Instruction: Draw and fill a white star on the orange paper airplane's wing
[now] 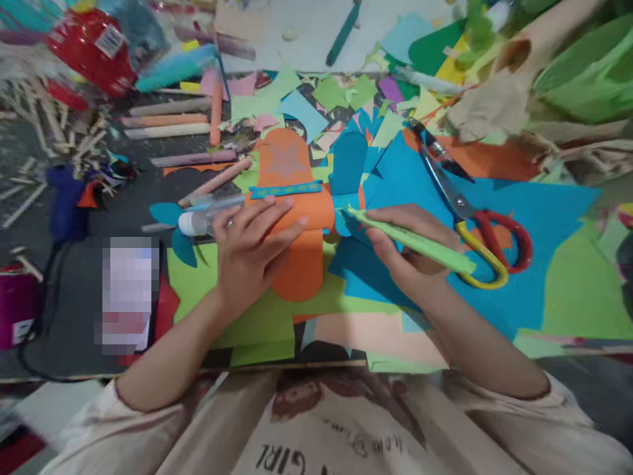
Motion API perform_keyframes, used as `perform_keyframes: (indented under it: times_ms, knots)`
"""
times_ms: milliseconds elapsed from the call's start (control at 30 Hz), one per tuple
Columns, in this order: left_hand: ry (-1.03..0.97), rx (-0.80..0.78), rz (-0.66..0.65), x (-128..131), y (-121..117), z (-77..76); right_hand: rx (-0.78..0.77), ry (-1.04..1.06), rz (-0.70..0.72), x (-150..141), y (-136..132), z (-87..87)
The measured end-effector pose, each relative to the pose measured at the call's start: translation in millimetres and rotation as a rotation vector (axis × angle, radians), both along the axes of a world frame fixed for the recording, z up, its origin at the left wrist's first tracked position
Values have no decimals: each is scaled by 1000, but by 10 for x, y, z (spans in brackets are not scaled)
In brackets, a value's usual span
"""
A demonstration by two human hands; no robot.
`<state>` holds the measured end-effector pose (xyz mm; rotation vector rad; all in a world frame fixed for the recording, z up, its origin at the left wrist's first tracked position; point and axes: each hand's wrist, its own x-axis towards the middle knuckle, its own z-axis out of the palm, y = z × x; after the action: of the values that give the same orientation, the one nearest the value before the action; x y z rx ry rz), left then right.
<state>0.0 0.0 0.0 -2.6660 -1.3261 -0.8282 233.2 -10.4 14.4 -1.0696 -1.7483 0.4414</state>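
My left hand (254,247) lies flat with its fingers spread on an orange paper cut-out (297,264). A blue paper strip (287,190) with small marks crosses the cut-out above my fingers. Beside the hand lies a clear bottle-like piece (195,223), partly under my fingers, with blue paper leaf shapes (184,247) near it. My right hand (420,227) is closed around a slim light green pen-shaped stick (420,244). Its narrow tip is at a small blue paper piece (341,221) by the cut-out's right side; whether it touches, I cannot tell.
Scissors (459,204) with red and yellow handles rest on blue paper (544,218) at right. A phone (128,293) and a blue glue gun (66,198) with a cord lie left. Rolled paper sticks (168,120) and scraps cover the back; another person's arm (548,33) reaches in.
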Motion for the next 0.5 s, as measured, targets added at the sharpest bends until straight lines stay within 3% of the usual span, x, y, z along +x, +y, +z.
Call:
perform_keyframes:
  times_ms: [500]
  knots:
    - [-7, -35, 23, 16, -15, 13, 18, -14, 1, -34, 20, -30]
